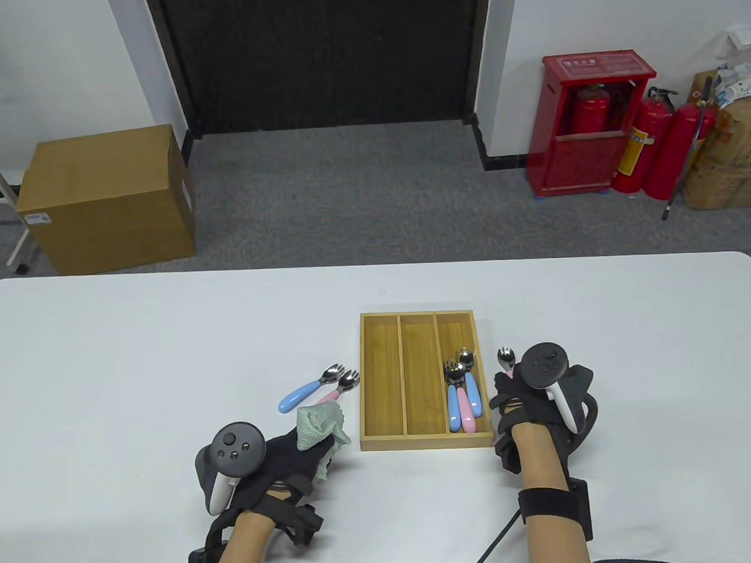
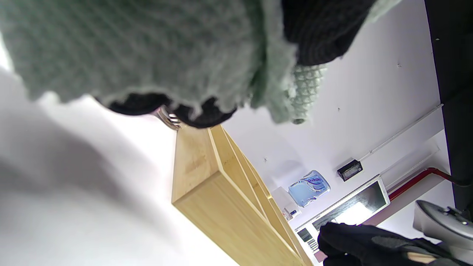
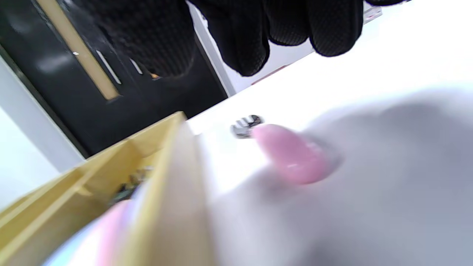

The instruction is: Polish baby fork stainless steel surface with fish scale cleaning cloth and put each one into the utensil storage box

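Note:
A wooden utensil box with three slots stands mid-table. Its right slot holds baby forks with blue and pink handles. A blue-handled fork and a pink-handled fork lie just left of the box. My left hand grips the green fish scale cloth, bunched near the box's front left corner. Right of the box lies another pink-handled fork, its steel head showing past my right hand. That hand's fingers hang above the fork, apart from it.
The white table reaches to both sides. Beyond its far edge stand a cardboard box on the floor at the left and a red extinguisher cabinet at the right. A cable trails from my right wrist.

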A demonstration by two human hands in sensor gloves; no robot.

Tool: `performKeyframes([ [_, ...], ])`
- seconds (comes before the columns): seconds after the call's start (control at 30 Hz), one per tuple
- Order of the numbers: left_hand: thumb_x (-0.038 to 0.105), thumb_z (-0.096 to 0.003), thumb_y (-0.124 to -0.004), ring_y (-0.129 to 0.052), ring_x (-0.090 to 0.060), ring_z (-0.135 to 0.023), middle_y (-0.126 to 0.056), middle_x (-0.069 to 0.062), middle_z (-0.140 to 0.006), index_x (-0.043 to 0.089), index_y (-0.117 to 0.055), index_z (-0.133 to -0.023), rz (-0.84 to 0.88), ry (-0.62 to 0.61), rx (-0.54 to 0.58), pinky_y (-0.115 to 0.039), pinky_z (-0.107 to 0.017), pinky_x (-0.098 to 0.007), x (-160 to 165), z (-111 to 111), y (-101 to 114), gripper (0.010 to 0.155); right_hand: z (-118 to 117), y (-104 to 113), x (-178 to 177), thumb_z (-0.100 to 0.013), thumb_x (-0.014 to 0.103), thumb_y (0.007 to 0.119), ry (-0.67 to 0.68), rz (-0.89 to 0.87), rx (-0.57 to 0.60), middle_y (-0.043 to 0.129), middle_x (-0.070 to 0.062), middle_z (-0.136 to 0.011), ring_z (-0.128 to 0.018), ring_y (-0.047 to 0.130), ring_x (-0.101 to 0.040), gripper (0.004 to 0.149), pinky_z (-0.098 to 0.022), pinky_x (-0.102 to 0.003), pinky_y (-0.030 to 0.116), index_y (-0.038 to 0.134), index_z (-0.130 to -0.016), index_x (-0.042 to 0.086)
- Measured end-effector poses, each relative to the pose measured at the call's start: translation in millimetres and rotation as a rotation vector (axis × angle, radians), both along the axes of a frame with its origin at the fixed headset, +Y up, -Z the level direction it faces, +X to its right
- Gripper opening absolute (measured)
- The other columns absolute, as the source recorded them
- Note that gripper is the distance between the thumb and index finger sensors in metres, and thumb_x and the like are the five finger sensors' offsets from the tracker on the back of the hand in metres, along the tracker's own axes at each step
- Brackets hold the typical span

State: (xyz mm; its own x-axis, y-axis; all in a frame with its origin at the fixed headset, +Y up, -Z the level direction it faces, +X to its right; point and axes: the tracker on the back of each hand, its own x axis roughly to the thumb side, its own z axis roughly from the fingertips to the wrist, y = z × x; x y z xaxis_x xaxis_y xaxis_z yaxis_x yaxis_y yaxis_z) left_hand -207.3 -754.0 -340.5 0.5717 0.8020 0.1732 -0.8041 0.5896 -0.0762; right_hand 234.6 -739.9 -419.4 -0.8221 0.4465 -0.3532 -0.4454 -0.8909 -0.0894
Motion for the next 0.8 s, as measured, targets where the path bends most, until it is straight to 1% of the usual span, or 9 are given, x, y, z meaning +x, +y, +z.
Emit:
performKeyframes([
  [0.13,0.047,-0.0481,-0.083,-0.106,-0.03,-0.045,-0.107,-0.009,-0.054,0.008,-0.091,-0.078,0.007,0.0,0.001,-0.075,-0.053,-0.058,0.2,-0.6,-0.9,0.05,-5.5,-15.6,10.9,-0.042,0.038,0.086,-0.025,0.001,-0.079,0.047,-0.026,-0.102,-0.086,0.055,-0.054,0.056,-0.064,-0.071,0.038,0.076,-0.085,0.004],
  [0.27,0.047,-0.0482,-0.083,-0.106,-0.031,-0.045,-0.107,-0.009,-0.054,0.008,-0.091,-0.078,0.004,0.0,-0.006,-0.075,-0.054,-0.058,0.9,-0.5,-1.6,0.05,-14.9,-32.0,6.3,-0.04,0.038,0.088,-0.001,0.013,-0.124,0.041,-0.025,-0.104,-0.089,0.048,-0.054,0.059,-0.065,-0.071,0.033,0.075,-0.086,0.003],
  [0.37,0.047,-0.0482,-0.083,-0.106,-0.031,-0.045,-0.106,-0.009,-0.055,0.008,-0.091,-0.078,0.003,-0.003,-0.014,-0.074,-0.054,-0.058,1.1,-0.3,-2.4,0.05,-18.5,-40.7,0.8,-0.04,0.035,0.088,0.03,0.043,-0.161,0.042,-0.024,-0.103,-0.089,0.048,-0.054,0.056,-0.064,-0.071,0.034,0.078,-0.082,-0.001],
  [0.43,0.047,-0.0484,-0.083,-0.106,-0.031,-0.046,-0.106,-0.009,-0.055,0.008,-0.091,-0.079,0.001,-0.004,-0.019,-0.074,-0.054,-0.058,1.0,-0.2,-2.6,0.05,-17.9,-43.1,-0.9,-0.039,0.031,0.089,0.032,0.057,-0.15,0.043,-0.024,-0.102,-0.088,0.05,-0.054,0.055,-0.064,-0.071,0.035,0.075,-0.08,-0.003],
  [0.5,0.047,-0.0484,-0.083,-0.106,-0.031,-0.046,-0.106,-0.009,-0.055,0.008,-0.091,-0.079,0.003,-0.005,-0.02,-0.074,-0.054,-0.058,1.1,-0.1,-2.4,0.05,-13.3,-41.4,-0.3,-0.038,0.031,0.09,0.041,0.088,-0.154,0.046,-0.024,-0.102,-0.088,0.051,-0.054,0.053,-0.064,-0.071,0.037,0.078,-0.076,-0.004],
  [0.53,0.047,-0.0484,-0.083,-0.106,-0.031,-0.046,-0.106,-0.009,-0.055,0.008,-0.091,-0.079,0.004,-0.005,-0.021,-0.074,-0.054,-0.058,1.2,-0.1,-2.4,0.05,-10.8,-40.0,0.6,-0.039,0.031,0.089,0.04,0.08,-0.141,0.048,-0.024,-0.101,-0.087,0.053,-0.054,0.051,-0.063,-0.071,0.039,0.08,-0.075,-0.004],
  [0.6,0.047,-0.0484,-0.083,-0.106,-0.031,-0.046,-0.106,-0.009,-0.055,0.008,-0.091,-0.079,0.005,-0.007,-0.024,-0.074,-0.054,-0.058,1.6,-0.3,-2.5,0.05,-3.9,-34.7,2.0,-0.039,0.03,0.086,0.025,0.027,-0.076,0.051,-0.024,-0.1,-0.086,0.057,-0.053,0.049,-0.062,-0.071,0.042,0.08,-0.074,-0.004],
  [0.7,0.048,-0.0485,-0.083,-0.106,-0.031,-0.046,-0.106,-0.009,-0.055,0.008,-0.09,-0.079,0.009,-0.015,-0.032,-0.074,-0.054,-0.058,3.0,-0.7,-3.2,0.05,7.5,-19.9,-1.8,-0.04,0.029,0.084,0.021,-0.108,0.078,0.055,-0.024,-0.098,-0.083,0.062,-0.053,0.048,-0.06,-0.071,0.047,0.081,-0.074,-0.004],
  [0.8,0.048,-0.0485,-0.082,-0.106,-0.031,-0.046,-0.106,-0.009,-0.056,0.008,-0.09,-0.079,0.015,-0.026,-0.037,-0.074,-0.054,-0.058,5.2,-0.8,-3.3,0.051,17.8,-2.3,-18.0,-0.04,0.03,0.082,0.11,-0.292,0.212,0.061,-0.025,-0.096,-0.079,0.07,-0.051,0.047,-0.057,-0.07,0.054,0.08,-0.075,-0.001],
])
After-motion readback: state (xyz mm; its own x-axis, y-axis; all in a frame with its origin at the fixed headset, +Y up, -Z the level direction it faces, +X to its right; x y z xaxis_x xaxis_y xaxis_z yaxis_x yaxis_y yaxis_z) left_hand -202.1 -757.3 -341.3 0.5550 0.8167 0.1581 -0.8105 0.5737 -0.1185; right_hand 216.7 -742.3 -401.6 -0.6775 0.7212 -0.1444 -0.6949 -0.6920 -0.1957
